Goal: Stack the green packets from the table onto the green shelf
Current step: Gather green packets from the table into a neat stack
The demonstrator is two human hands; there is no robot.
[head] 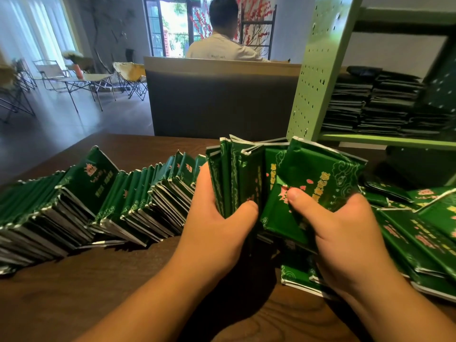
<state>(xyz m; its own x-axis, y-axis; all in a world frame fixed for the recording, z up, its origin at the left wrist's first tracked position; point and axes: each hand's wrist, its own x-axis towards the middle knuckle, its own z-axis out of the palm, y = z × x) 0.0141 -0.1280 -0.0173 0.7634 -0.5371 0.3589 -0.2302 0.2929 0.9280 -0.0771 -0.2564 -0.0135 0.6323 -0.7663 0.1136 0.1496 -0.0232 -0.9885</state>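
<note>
A fanned bundle of green packets [271, 174] stands between both hands above the table [98, 292]; left hand [217, 218] and right hand [340, 225] grip it, thumbs pressed on front

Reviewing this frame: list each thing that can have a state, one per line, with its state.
Left hand: grips the bundle's left side.
Right hand: grips the bundle's right side, thumb on front.
Bundle of green packets: held upright, fanned unevenly.
Row of packets: on table, leaning.
Loose packets: lying flat, scattered.
Green shelf: already holds stacked packets.
</note>
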